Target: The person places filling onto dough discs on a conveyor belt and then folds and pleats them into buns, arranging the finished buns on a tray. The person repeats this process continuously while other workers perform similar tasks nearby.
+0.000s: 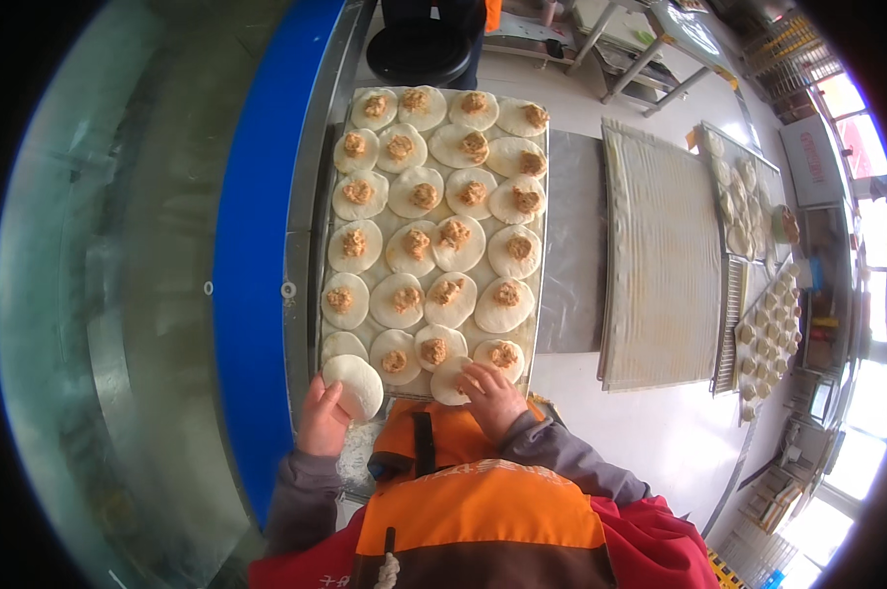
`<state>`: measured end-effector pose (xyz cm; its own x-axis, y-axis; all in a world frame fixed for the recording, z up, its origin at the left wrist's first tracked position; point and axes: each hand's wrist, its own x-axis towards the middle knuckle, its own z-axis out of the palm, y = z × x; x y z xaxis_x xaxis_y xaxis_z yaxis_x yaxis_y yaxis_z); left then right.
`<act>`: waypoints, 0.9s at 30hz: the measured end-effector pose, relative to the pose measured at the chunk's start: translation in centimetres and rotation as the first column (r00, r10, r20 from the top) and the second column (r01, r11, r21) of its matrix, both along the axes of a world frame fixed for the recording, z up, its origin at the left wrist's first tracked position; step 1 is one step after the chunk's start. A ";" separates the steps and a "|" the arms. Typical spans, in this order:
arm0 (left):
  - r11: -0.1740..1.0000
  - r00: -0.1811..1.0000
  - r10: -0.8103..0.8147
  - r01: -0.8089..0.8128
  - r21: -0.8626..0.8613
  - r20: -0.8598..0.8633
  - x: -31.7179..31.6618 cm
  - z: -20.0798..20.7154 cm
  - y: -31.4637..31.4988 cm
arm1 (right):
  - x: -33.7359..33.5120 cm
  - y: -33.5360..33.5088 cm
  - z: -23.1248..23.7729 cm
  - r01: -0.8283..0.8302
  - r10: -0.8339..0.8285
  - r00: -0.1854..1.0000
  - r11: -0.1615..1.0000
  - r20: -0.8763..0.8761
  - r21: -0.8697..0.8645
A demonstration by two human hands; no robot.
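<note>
My left hand (pixel 322 420) holds a flat, pale dough round (pixel 353 387) at the tray's near left corner, its thumb and fingers closed on the edge. Another bare dough round (pixel 344 345) lies partly beneath it. At the near edge, my right hand (pixel 495 399) has its fingers bent over the right side of a dough round (pixel 448 381), hiding part of it. Rows of dough rounds, most with a lump of orange-brown filling (pixel 453 234) on top, cover the tray (pixel 373 334). Just beyond my right fingers sits one filled dough round (pixel 508 367).
A blue strip (pixel 257 245) and a metal ledge run along the left. To the right stand a bare metal surface (pixel 573 245), a ribbed pale tray (pixel 659 265) and more trays of dough pieces (pixel 769 334). A dark round stool seat (pixel 419 51) is beyond the tray, near a person's legs.
</note>
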<state>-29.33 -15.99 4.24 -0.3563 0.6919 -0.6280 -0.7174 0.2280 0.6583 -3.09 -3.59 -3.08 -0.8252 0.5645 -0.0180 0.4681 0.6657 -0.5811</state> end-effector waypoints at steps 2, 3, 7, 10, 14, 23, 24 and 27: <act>1.000 1.000 -0.001 0.001 0.004 0.013 0.1 -0.2 0.0 | 0.2 -0.3 -0.2 -0.051 0.051 0.999 0.998 0.007 -0.024; 1.000 1.000 -0.003 0.003 0.010 0.024 0.2 -0.2 0.1 | 0.4 -0.3 -0.2 -0.081 0.083 0.996 0.996 0.044 -0.048; 0.997 0.999 -0.037 0.035 0.067 0.027 0.2 -0.3 0.3 | 2.8 -0.7 0.2 0.008 -0.023 0.992 0.993 -0.122 -0.117; 0.995 0.999 -0.041 0.039 0.090 0.014 0.1 -0.2 0.4 | 5.3 -0.4 0.4 0.157 -0.157 0.987 0.988 -0.012 -0.002; 0.998 1.000 -0.017 0.016 0.061 0.019 -0.2 -0.2 0.4 | 6.9 0.9 0.5 0.147 -0.147 0.989 0.989 0.004 -0.013; 0.994 0.994 0.098 -0.095 0.062 -0.043 1.3 0.6 -1.6 | 4.8 11.8 -1.5 0.223 -0.228 0.973 0.965 0.021 0.142; 0.992 0.992 0.116 -0.113 0.064 -0.048 1.7 0.8 -1.9 | 4.6 13.0 -1.5 0.253 -0.256 0.966 0.959 0.012 0.128; 0.980 0.979 0.194 -0.191 0.056 -0.060 3.4 1.1 -2.6 | 3.3 16.6 -2.2 0.288 -0.284 0.958 0.934 -0.048 0.211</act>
